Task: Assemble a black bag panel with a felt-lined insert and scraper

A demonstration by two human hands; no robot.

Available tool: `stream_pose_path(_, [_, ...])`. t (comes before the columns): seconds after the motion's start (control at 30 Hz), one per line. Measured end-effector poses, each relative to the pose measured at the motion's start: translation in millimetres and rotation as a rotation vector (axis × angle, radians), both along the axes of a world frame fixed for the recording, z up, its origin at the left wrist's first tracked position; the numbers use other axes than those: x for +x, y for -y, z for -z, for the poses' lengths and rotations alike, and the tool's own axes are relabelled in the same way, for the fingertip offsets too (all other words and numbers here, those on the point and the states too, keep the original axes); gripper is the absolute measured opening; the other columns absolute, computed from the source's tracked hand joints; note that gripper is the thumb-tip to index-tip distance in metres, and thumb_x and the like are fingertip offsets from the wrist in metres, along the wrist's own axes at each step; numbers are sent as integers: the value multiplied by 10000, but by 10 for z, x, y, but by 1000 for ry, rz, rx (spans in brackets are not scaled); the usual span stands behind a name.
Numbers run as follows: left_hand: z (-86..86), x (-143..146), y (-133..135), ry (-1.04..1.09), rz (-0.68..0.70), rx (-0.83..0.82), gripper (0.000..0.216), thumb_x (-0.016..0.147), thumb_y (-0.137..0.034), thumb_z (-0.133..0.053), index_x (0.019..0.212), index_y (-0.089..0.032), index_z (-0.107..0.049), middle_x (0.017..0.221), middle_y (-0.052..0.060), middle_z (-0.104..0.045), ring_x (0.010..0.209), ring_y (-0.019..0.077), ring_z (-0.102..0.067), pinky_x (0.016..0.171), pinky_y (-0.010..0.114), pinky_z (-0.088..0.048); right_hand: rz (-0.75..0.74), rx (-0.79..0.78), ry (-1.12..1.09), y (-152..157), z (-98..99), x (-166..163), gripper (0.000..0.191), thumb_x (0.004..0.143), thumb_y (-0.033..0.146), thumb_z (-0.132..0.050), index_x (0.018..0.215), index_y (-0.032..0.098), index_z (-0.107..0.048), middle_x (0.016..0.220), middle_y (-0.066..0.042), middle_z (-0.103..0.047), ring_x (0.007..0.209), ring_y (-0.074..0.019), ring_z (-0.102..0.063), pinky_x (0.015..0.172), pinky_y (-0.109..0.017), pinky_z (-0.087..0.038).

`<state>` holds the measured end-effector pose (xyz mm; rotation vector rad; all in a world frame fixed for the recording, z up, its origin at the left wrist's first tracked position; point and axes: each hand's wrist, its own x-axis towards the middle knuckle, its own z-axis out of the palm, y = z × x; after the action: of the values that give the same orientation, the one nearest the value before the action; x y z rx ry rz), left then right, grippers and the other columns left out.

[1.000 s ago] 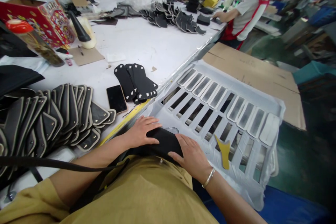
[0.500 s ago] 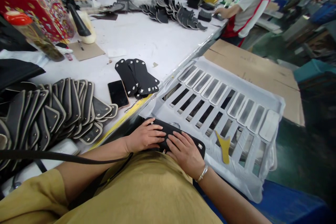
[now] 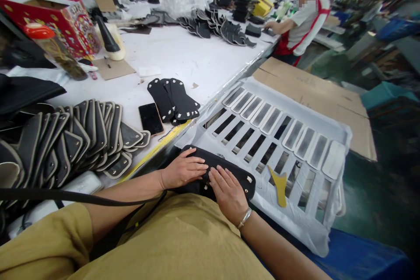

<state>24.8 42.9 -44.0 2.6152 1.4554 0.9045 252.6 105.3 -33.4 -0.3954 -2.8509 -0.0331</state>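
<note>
A long black padded panel (image 3: 241, 174) with rounded ends lies across in front of my body. White patches show near its right end. My left hand (image 3: 185, 169) rests flat on its left part, fingers stretched toward the middle. Beside it, my right hand (image 3: 228, 194) lies on the panel with fingers straight and close together, the two sets of fingertips nearly meeting. What supports the panel underneath is hidden. Several similar black pieces (image 3: 177, 98) with white patches are stacked on the table, next to a phone (image 3: 151, 118).
A pale slotted tray (image 3: 297, 157) at the right carries several white-rimmed strips and a yellow forked piece (image 3: 278, 187). Dark pieces with light edging (image 3: 88, 135) are heaped at left. Behind stand a bottle (image 3: 57, 52) and a red box (image 3: 74, 22). A person (image 3: 302, 26) stands far right.
My right hand has shifted slightly left and its fingers have drawn together, baring more of the panel's right end. My left hand stays flat. The view has tilted slightly up.
</note>
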Motion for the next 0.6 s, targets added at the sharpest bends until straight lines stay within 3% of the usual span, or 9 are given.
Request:
stream_pose_path(0.3, [33, 31, 116, -41, 9, 19, 267, 893, -289, -534, 1148, -240, -594, 1161, 36, -648, 1164, 168, -528, 1129, 452, -186, 35, 59, 59, 201, -44, -58, 407, 857, 98, -462, 1258, 63, -523, 1338, -148, -485, 1259, -312, -394, 1024, -464, -365])
stream_pose_path(0.4, [-5, 34, 111, -68, 9, 51, 266, 890, -304, -537, 1135, -223, -599, 1156, 51, -649, 1157, 191, -533, 1125, 487, -175, 39, 52, 67, 210, -82, -76, 387, 881, 138, -457, 1257, 81, -527, 1314, -141, -511, 1240, -285, -421, 1007, -439, -386])
stream_pose_path(0.6, [-105, -60, 118, -142, -13, 85, 256, 843, -367, -598, 1047, -218, -640, 1151, 38, -648, 1214, 246, -480, 1123, 530, -143, 157, 27, -8, 121, -158, 327, 314, 923, 285, -499, 1204, 165, -572, 1263, -69, -568, 1209, -228, -459, 1047, -421, -349])
